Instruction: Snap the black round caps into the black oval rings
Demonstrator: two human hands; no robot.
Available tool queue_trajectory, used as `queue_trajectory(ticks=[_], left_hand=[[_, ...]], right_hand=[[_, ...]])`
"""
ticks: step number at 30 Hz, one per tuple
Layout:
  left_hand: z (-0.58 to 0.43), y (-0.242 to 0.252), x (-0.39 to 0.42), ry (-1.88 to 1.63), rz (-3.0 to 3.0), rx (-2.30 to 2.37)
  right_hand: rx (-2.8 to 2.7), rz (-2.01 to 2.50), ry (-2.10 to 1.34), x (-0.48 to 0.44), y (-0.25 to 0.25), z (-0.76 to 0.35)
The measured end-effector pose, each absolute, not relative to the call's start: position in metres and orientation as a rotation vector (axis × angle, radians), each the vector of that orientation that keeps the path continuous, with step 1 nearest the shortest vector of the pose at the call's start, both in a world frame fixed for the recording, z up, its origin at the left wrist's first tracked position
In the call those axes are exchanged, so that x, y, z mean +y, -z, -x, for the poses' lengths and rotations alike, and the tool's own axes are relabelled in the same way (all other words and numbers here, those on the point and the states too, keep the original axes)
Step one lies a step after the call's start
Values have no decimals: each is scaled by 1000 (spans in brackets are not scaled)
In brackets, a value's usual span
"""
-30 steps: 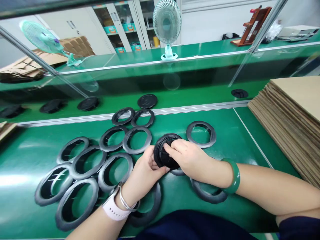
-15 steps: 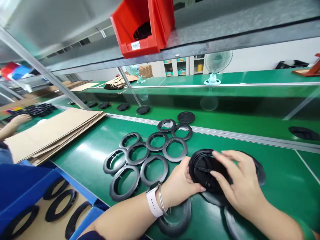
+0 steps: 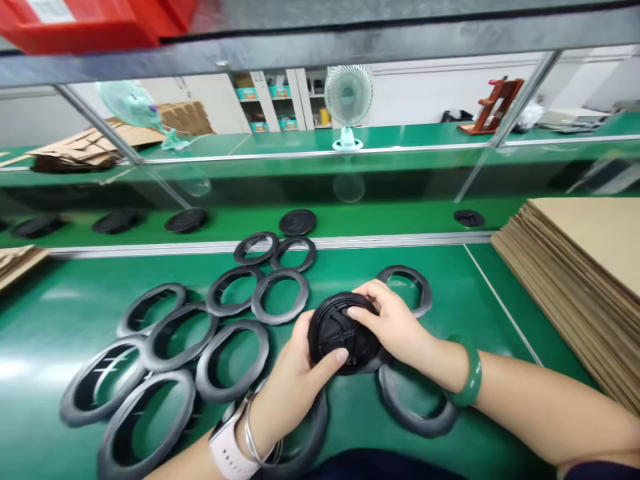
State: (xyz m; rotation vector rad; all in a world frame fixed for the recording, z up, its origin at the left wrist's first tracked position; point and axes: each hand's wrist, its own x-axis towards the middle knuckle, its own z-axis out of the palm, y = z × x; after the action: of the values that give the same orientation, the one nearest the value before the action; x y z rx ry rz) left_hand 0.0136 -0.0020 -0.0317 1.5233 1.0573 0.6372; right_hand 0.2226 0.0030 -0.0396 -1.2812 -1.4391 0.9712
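Between both hands is a round black plastic part (image 3: 335,327) with a ribbed, divided face turned up toward me. My left hand (image 3: 300,367) grips its left and lower edge, thumb lying on the face. From the upper right, my right hand (image 3: 390,317) holds the rim with its thumb pressed on the face. Several black rings lie around them on the green table, among them a ring (image 3: 280,297) to the left, a ring (image 3: 407,290) behind my right hand and a ring (image 3: 420,407) below it. Another ring (image 3: 310,433) is partly hidden by my left wrist.
Stacked cardboard sheets (image 3: 575,267) stand at the right. Behind a metal strip, the green belt (image 3: 240,223) carries several black discs, one disc (image 3: 297,222) near the middle. A metal shelf (image 3: 320,53) with a red bin (image 3: 95,27) hangs overhead. A fan (image 3: 349,100) stands at the back.
My view has swung to the right, bringing the cardboard stack in. The round part is now turned more face-up, and my right hand has shifted from over its face to its upper right edge.
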Motion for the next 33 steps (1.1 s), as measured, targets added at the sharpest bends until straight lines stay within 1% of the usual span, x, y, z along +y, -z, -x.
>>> queue_trajectory(ticks=[10,17,19,22,24,33], left_hand=[[-15,28,0,-560,-1655,1152],[-15,28,1,-553,-1714,1160],[-14,27,1,-580,-1705,1170],[-12,24,1,-613,-1682,1168],[-11,22,1,-628,-1682,1146],[-13,19,0,-599,-1616,1061]], right_hand=[[-1383,1339,-996,0,42,-217],[-1412,1425,-894,2,41,-217],[-1433,1361,-993,2,34,-219],[-1436,1214,-1262,-1,22,-222],[-1427,1175,-1351,-3,16,-224],[-1549,1386,-1193,-9,18,-218]])
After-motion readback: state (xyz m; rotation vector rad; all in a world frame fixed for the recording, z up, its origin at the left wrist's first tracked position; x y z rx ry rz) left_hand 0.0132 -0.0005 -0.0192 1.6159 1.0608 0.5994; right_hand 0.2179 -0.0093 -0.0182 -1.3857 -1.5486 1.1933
